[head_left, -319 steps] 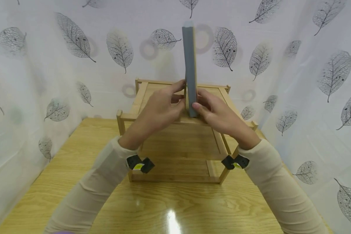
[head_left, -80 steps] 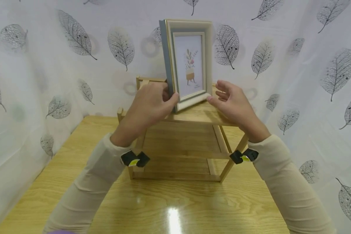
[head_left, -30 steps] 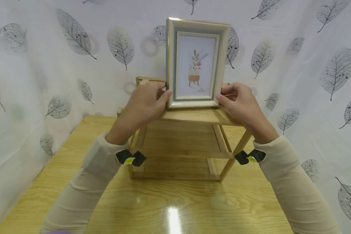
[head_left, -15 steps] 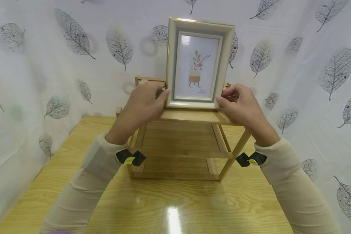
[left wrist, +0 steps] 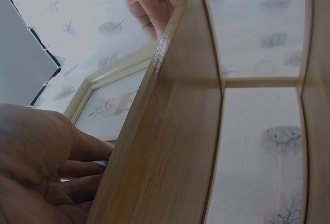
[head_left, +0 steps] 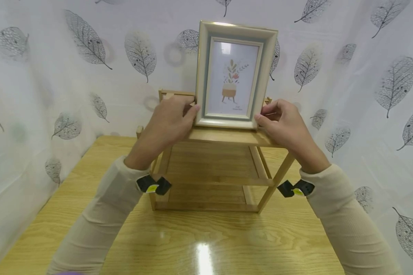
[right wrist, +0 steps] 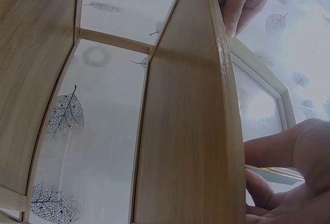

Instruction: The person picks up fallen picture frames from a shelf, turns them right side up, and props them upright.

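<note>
A cream picture frame [head_left: 268, 72] with a gold edge stands upright on the top shelf of a light wooden rack [head_left: 227, 136], its potted-plant print facing me. My left hand [head_left: 168, 124] pinches its lower left corner, thumb in front and fingers reaching behind. At the lower right corner my right hand [head_left: 283, 128] does the same. From below, the left wrist view shows part of the frame [left wrist: 103, 79] past the shelf edge, with the left hand [left wrist: 46, 162] beside it. The right wrist view has the right hand [right wrist: 294, 167] at the frame's [right wrist: 278, 100] lower corner.
The rack's lower shelves [head_left: 213, 164] lie beneath the frame. It stands on a wood-grain table [head_left: 179, 240]. Translucent curtains [head_left: 99, 95] printed with dark leaves hang behind and on both sides. A purple patch [head_left: 69, 272] shows at the bottom edge.
Earlier the frame was edge-on, then turned to face forward. Over the last second it has shifted slightly right and leaned back a little, with both hands staying at its lower corners.
</note>
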`<state>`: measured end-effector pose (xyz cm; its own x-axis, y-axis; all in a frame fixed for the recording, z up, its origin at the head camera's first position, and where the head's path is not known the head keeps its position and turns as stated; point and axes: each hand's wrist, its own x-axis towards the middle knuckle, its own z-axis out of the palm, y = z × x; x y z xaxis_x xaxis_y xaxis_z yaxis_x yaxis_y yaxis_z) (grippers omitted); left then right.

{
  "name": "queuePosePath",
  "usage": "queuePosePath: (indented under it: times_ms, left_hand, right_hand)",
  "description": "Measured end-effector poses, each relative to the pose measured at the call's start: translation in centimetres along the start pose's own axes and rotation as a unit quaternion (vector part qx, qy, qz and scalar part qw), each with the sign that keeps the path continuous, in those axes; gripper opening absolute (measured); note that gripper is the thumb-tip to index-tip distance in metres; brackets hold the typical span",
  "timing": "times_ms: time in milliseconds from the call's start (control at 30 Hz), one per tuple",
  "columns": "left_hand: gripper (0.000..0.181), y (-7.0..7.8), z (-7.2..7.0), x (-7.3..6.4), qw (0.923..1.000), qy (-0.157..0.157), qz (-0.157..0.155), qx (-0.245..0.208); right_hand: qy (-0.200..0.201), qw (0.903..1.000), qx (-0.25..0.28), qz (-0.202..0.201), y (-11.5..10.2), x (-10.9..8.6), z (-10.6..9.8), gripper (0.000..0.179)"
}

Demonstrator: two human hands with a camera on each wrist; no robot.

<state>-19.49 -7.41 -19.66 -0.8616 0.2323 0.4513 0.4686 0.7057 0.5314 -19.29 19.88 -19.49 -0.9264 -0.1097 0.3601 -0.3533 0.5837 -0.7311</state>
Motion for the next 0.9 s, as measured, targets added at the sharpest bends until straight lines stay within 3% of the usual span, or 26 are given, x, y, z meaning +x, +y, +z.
queuePosePath:
  times_ms: [733, 900]
  left_hand:
    - [0.027, 0.1, -0.1, -0.1, 1.0000, 0.007, 0.003, 0.003]
    - [0.040, -0.1, -0.6, -0.4, 0.9990, 0.039, 0.007, -0.022]
  right_hand:
    - [-0.004, 0.9999, -0.002, -0.009, 0.1, 0.1, 0.0, 0.031]
    - [0.012, 0.9996, -0.019, -0.019, 0.6, -0.3, -1.2, 0.037]
